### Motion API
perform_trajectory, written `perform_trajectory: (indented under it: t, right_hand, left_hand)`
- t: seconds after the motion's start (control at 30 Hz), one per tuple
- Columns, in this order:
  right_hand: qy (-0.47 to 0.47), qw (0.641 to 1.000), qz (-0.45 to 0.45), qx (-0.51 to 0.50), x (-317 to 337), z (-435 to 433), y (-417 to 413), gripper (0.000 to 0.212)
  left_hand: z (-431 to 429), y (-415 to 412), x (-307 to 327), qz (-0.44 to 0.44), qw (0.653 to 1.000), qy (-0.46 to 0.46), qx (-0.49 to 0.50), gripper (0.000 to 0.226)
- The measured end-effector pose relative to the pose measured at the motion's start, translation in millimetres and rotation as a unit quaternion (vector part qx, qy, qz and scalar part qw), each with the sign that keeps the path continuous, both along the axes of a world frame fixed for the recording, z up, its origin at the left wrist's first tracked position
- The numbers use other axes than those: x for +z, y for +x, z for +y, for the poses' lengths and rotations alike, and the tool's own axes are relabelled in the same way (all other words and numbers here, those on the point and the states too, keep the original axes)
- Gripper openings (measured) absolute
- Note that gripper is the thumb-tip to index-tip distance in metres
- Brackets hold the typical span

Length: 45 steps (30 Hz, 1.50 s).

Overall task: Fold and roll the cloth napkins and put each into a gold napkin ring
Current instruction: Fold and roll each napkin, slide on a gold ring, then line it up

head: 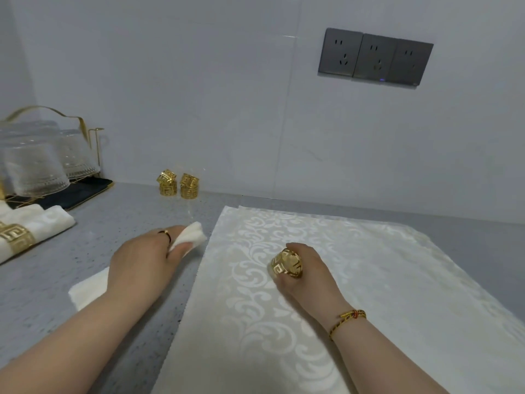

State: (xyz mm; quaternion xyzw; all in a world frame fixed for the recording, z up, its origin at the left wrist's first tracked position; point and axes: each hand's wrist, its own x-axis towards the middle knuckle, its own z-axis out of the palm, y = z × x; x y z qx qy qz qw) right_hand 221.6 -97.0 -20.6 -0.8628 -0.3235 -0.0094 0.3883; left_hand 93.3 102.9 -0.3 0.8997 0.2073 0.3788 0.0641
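1. so, left hand [142, 260] mid-left of frame, fingers wrapped round the rolled napkin [189, 236] on the desk [113, 217]; one end pokes out twd the top.
2. right hand [308, 275] at centre, fingers curled round a gold ring [286, 264], over the flat napkins [369, 280].
3. napkin looks soft, light, prob unrolls if let go: hold near the tip, squeeze tight.
4. ring looks rigid, slick metal w/ cut-outs: grip the outer band, keep the bore free.
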Motion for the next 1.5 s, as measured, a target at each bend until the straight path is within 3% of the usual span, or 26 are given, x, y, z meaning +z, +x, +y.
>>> perform_trajectory:
  t: [0.1, 0.2, 0.4, 0.5, 0.53, 0.63, 0.67, 0.73, 0.8, 0.87, 0.93, 1.0, 1.07, 1.17, 1.2, 1.3, 1.37, 1.5]
  right_hand:
    - [0.077, 0.994, 0.071, -0.006, 4, 1, -1, 0.056]
    - [0.145, 0.979, 0.143, -0.007, 13, -1, -5, 0.047]
    - [0.239, 0.928, 0.282, 0.039, 35, -18, -13, 0.038]
    - [0.280, 0.881, 0.376, 0.059, 26, -30, -27, 0.035]
    - [0.292, 0.866, 0.399, 0.071, 20, -33, -32, 0.044]
    - [0.319, 0.839, 0.430, 0.097, 2, -36, -39, 0.096]
    - [0.328, 0.835, 0.431, 0.100, -1, -35, -39, 0.103]
    - [0.347, 0.828, 0.427, 0.110, -4, -34, -37, 0.103]
    - [0.340, 0.835, 0.416, 0.117, -3, -33, -38, 0.098]
    - [0.312, 0.858, 0.394, 0.109, -3, -34, -39, 0.075]
    - [0.301, 0.875, 0.364, 0.105, 1, -33, -41, 0.050]
    - [0.291, 0.890, 0.333, 0.108, 4, -32, -41, 0.041]
    - [0.276, 0.905, 0.302, 0.113, 6, -32, -43, 0.044]
    - [0.236, 0.929, 0.252, 0.131, 5, -31, -48, 0.048]
    - [0.221, 0.936, 0.238, 0.135, 5, -31, -50, 0.049]
    - [0.212, 0.943, 0.222, 0.127, 4, -30, -50, 0.049]
    - [0.218, 0.941, 0.229, 0.119, 4, -30, -49, 0.049]
    - [0.195, 0.943, 0.244, 0.113, 0, -25, -52, 0.050]
  left_hand:
    - [-25, 6, 13, -0.077, 0.984, -0.156, -0.045, 0.030]
    - [-50, 14, 8, -0.109, 0.954, -0.255, -0.113, 0.023]
    - [-60, 14, -7, -0.063, 0.958, -0.214, -0.181, 0.024]
    - [-64, 12, -15, -0.044, 0.961, -0.183, -0.201, 0.026]
    - [-66, 11, -15, -0.036, 0.962, -0.173, -0.207, 0.030]
    - [-74, 12, -14, -0.008, 0.963, -0.156, -0.219, 0.058]
    - [-74, 12, -15, -0.001, 0.963, -0.158, -0.219, 0.057]
    - [-75, 13, -15, 0.001, 0.959, -0.179, -0.218, 0.033]
    - [-79, 11, -11, 0.012, 0.956, -0.173, -0.238, 0.032]
    - [-83, 11, -10, 0.039, 0.957, -0.153, -0.245, 0.054]
    - [-80, 13, -16, 0.048, 0.950, -0.183, -0.248, 0.053]
    - [-77, 13, -21, 0.045, 0.946, -0.226, -0.230, 0.066]
    - [-77, 13, -21, 0.054, 0.937, -0.248, -0.240, 0.065]
    - [-81, 11, -18, 0.084, 0.929, -0.285, -0.221, 0.012]
    - [-82, 10, -15, 0.094, 0.928, -0.286, -0.220, 0.006]
    - [-83, 12, -19, 0.064, 0.926, -0.279, -0.246, 0.035]
    - [-86, 12, -18, 0.049, 0.921, -0.298, -0.246, 0.039]
    - [-80, 10, -18, 0.128, 0.895, -0.302, -0.302, 0.054]
